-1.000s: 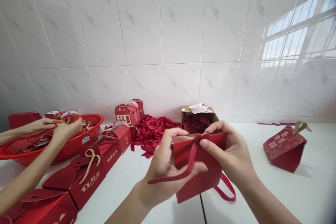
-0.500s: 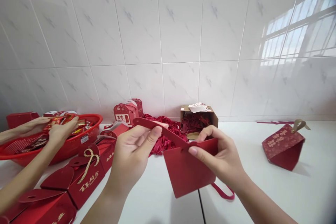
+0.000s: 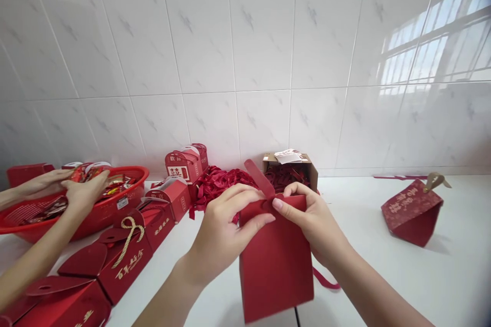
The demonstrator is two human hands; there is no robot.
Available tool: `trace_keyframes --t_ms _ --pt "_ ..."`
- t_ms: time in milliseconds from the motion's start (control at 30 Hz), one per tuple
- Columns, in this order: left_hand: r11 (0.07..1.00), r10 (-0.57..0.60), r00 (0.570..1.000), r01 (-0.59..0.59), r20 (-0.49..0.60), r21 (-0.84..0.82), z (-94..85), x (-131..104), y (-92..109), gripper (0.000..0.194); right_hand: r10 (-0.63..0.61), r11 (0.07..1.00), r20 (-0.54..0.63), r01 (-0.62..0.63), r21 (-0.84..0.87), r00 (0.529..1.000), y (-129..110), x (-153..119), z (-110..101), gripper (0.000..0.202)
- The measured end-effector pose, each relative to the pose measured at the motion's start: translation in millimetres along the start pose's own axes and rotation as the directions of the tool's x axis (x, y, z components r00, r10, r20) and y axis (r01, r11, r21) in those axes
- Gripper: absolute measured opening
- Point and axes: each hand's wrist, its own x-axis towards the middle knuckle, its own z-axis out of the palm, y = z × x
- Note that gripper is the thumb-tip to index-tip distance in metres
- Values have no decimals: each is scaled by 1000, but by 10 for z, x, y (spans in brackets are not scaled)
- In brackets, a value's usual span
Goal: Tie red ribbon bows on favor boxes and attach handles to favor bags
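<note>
In front of me I hold a plain red gift box [image 3: 278,265] upright, its face towards me. My right hand [image 3: 316,225] grips its top right edge, thumb in front and fingers behind. My left hand [image 3: 232,230] closes around the top left corner, thumb on the near side beside the middle. From the top centre, between both hands, a flat red strap [image 3: 260,178] with a rounded end sticks up and leans left. Low on the right, a loop of dark red ribbon [image 3: 325,280] trails out from behind the box.
At left another person's hands [image 3: 82,189] hold wrapped sweets over a red plastic basket [image 3: 128,196]. Red boxes [image 3: 126,265] line up in front of it. Behind lie a ribbon pile [image 3: 218,184] and a cardboard carton [image 3: 312,168]. A finished-looking patterned box [image 3: 412,212] stands right.
The gift box has swung from tilted to upright and sits lower. My left hand has moved from the strap's end to the box's top left corner. The strap now points more upward.
</note>
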Motion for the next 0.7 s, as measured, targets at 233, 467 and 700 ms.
trace_keyframes --t_ms 233,467,700 --pt "989 -138 990 139 20 -48 56 53 -66 9 50 998 71 -53 43 996 64 23 34 40" --pt "977 -146 989 140 -21 -162 43 107 -203 11 35 998 220 -47 47 975 28 14 14 33" --pt "984 93 988 -72 -124 162 5 85 -282 3 10 1000 276 -12 4 961 49 52 -32 25"
